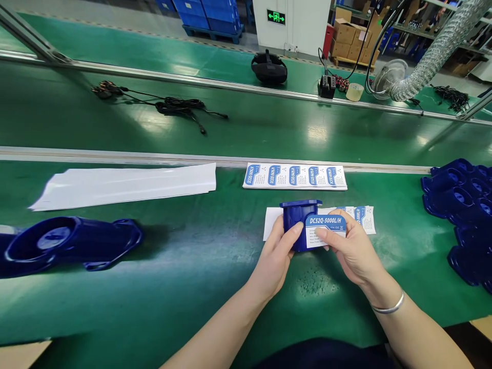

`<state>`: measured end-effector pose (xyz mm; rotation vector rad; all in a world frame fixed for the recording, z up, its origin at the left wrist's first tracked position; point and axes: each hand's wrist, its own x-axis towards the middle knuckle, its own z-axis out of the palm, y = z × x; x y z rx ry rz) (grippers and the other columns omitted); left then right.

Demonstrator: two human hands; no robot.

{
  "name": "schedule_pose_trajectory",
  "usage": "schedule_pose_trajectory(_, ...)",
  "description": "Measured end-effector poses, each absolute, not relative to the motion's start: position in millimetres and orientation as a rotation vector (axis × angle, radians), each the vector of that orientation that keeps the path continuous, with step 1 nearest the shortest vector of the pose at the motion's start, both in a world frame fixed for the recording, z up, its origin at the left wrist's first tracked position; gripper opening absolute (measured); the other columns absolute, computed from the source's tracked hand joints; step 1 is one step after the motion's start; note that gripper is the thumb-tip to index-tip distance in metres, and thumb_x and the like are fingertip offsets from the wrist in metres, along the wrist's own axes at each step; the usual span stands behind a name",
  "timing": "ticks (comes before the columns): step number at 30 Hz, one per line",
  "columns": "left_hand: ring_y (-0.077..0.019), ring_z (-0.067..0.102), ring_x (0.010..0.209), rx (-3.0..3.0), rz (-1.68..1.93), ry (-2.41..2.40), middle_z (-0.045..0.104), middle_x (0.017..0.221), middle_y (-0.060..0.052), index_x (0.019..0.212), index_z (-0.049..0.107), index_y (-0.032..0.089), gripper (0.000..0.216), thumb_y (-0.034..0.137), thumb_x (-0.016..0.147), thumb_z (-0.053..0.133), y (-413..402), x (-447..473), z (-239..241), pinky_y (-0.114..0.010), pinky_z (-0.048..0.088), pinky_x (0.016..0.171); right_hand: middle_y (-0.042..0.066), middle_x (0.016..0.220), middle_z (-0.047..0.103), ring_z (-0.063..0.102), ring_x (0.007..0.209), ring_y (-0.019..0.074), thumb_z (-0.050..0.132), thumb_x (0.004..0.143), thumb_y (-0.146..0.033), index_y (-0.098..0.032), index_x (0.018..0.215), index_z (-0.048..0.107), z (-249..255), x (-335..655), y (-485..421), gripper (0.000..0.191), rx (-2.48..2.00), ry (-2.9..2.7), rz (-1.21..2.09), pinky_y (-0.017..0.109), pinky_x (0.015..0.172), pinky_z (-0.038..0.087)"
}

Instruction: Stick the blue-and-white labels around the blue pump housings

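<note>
My left hand (277, 248) grips a dark blue plastic housing (299, 209) by its left side, over the green tabletop. With thumb and fingers, my right hand (351, 246) holds a blue and white label (326, 229) marked DC52Q-5000L/H against the housing's right side. Whether the label is fully stuck down I cannot tell. Behind both hands lies a label sheet (365, 218), partly covered by them. Farther back is a stack of printed label sheets (295, 177).
At the left lie white backing sheets (130, 185) and a blue housing (103, 241). Several blue housings (461, 205) are grouped at the right. Beyond the table's ledge are black cables (180, 106), a black headset (269, 67), a tape roll (354, 92) and a flexible duct (438, 56).
</note>
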<state>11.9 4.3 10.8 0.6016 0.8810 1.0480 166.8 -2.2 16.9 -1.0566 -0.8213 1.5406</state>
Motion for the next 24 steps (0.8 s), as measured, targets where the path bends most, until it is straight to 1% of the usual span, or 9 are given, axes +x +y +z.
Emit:
schedule_pose_trajectory(5,-0.0336,0.054,0.130,0.607,1.026,0.903,0.064,0.137,-0.007,0.135,0.058,0.025,0.058,0.050,0.085,0.073,3.5,11.7,9.4,-0.044,0.046,0.103,-0.004,0.070,0.056,0.047,0.063,0.0113,0.091,0.076,-0.032,-0.020,0.081,0.060,17.7,166.7,-1.9,0.033,-1.052,-0.818,1.545,0.022,0.059,0.040)
schedule_pose_trajectory(16,-0.0338,0.056,0.128,0.599,1.034,0.912,0.067,0.132,-0.008,0.135,0.059,0.025,0.058,0.049,0.085,0.074,3.8,11.8,9.6,-0.044,0.047,0.103,-0.004,0.072,0.057,0.048,0.063,0.0117,0.091,0.075,-0.033,-0.020,0.080,0.060,17.4,167.3,-1.7,0.034,-1.058,-0.820,1.548,0.023,0.059,0.040)
schedule_pose_trajectory(24,-0.0326,0.056,0.128,0.607,1.034,0.914,0.064,0.138,-0.007,0.135,0.060,0.027,0.054,0.049,0.087,0.072,3.0,11.4,8.7,-0.042,0.046,0.103,-0.003,0.073,0.059,0.049,0.064,0.0116,0.092,0.074,-0.032,-0.020,0.081,0.061,16.9,166.1,-1.4,0.034,-1.052,-0.791,1.553,0.023,0.060,0.041)
